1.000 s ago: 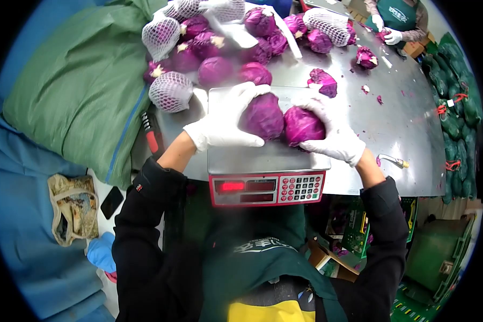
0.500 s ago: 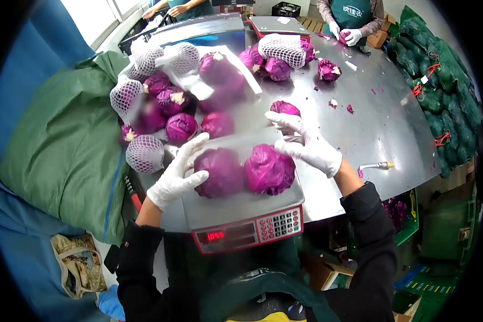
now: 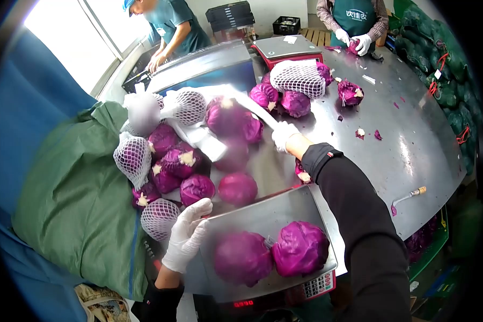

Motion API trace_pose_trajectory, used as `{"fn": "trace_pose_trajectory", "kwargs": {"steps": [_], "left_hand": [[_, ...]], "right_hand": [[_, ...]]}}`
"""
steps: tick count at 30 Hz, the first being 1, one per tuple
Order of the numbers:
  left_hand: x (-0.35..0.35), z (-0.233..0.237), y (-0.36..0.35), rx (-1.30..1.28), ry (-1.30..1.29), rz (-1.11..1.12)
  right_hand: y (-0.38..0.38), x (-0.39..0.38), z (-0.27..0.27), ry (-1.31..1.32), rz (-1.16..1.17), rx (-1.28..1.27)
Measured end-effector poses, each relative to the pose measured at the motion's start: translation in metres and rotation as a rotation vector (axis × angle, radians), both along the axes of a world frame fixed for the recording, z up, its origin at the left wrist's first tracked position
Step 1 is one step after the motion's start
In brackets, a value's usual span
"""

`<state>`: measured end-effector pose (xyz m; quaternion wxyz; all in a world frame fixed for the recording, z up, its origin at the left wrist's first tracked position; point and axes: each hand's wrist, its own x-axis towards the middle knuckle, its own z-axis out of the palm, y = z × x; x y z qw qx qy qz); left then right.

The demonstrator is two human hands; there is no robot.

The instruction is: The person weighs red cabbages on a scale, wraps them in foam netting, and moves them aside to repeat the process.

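My left hand (image 3: 187,237), in a white glove, rests at the left rim of the scale pan (image 3: 263,210), its fingers slightly apart and holding nothing. Two purple cabbages sit on the pan, a blurred one (image 3: 243,258) on the left and a sharper one (image 3: 300,248) on the right. My right hand (image 3: 286,136), also gloved, reaches across the table with its fingers closed at the end of a long white strip (image 3: 255,109). Below that forearm, a cabbage (image 3: 302,170) is partly hidden by the sleeve. The red display under the pan is lit.
Loose and net-wrapped cabbages (image 3: 181,162) lie at the left beside a green sack (image 3: 80,198). Farther back are a second scale (image 3: 287,47) and more cabbages. One person (image 3: 177,27) works at the back left; another (image 3: 354,24) holds a cabbage. A knife-like tool (image 3: 410,196) lies right.
My right hand has moved forward from beside the right cabbage to the white strip. My left hand has left the left cabbage for the pan's rim. The view has shifted.
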<state>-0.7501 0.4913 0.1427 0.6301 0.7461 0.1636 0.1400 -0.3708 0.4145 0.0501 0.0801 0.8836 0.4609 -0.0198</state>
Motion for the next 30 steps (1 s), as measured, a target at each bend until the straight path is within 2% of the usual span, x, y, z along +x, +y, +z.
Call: {"fn": "trace_pose_trajectory", "kwargs": {"steps": [1,3,4,5,6,8,9,10,11,13,14,15,17,18,19,20,21,22,23,24,25,26,28,29,30], "left_hand": [[0.002,0.000,0.004,0.031,0.026,0.012],[0.008,0.003,0.009,0.107,0.055,0.066],[0.011,0.005,0.012,0.120,0.043,0.082],[0.014,0.009,0.014,0.132,0.034,0.099],[0.025,0.016,0.010,0.237,-0.099,0.152],[0.046,0.047,0.002,0.489,-0.194,0.157],[0.058,0.070,-0.003,0.685,-0.280,0.111],[0.068,0.094,-0.010,1.005,-0.396,0.115],[0.073,0.115,-0.023,1.099,-0.436,0.168],[0.076,0.142,-0.031,1.394,-0.476,0.057],[0.080,0.140,-0.026,1.251,-0.530,-0.061],[0.075,0.142,-0.043,0.898,-0.549,-0.071],[0.054,0.155,-0.076,0.734,-0.546,-0.006],[0.048,0.150,-0.086,0.636,-0.527,0.092],[0.046,0.148,-0.098,0.441,-0.579,0.067],[0.042,0.150,-0.115,0.399,-0.618,0.127],[0.035,0.151,-0.130,0.354,-0.656,0.187],[0.026,0.147,-0.135,0.426,-0.578,0.193],[0.026,0.138,-0.143,0.476,-0.640,0.248],[0.027,0.128,-0.152,0.469,-0.676,0.349],[0.024,0.121,-0.159,0.460,-0.707,0.450],[0.013,0.121,-0.158,0.447,-0.685,0.440],[-0.003,0.121,-0.139,-0.317,-0.722,0.431],[-0.017,0.127,-0.134,-0.268,-0.614,0.558],[-0.023,0.114,-0.118,-0.143,-0.483,0.531]], "right_hand": [[0.003,0.008,0.004,0.046,0.116,-0.091],[-0.008,0.011,0.013,-0.010,0.302,0.353],[-0.019,0.008,0.021,0.000,0.393,0.657],[-0.026,0.000,0.043,-0.021,0.362,0.647],[-0.039,-0.014,0.070,0.007,0.422,0.735],[-0.071,-0.054,0.134,0.113,0.505,0.841],[-0.087,-0.079,0.167,0.192,0.524,0.859],[-0.102,-0.099,0.191,0.261,0.585,0.850],[-0.117,-0.115,0.216,0.324,0.641,0.840],[-0.147,-0.151,0.269,0.486,0.721,0.762],[-0.158,-0.164,0.279,0.434,0.784,0.917],[-0.171,-0.173,0.290,0.585,0.766,0.971],[-0.182,-0.205,0.306,0.687,0.553,1.363],[-0.187,-0.216,0.306,0.726,0.459,1.454],[-0.191,-0.224,0.297,0.869,0.333,1.460],[-0.186,-0.233,0.280,0.970,0.249,1.457],[-0.185,-0.246,0.264,0.838,0.127,1.317],[-0.176,-0.260,0.245,0.769,0.177,1.379],[-0.167,-0.273,0.225,0.695,0.224,1.439],[-0.147,-0.276,0.186,0.548,0.161,1.530],[-0.136,-0.281,0.180,0.471,0.197,1.741],[-0.144,-0.284,0.188,0.624,0.140,1.788],[-0.166,-0.275,0.208,0.843,0.055,1.860],[-0.177,-0.270,0.213,0.908,0.024,1.894],[-0.182,-0.264,0.205,1.052,0.026,1.888]]}}
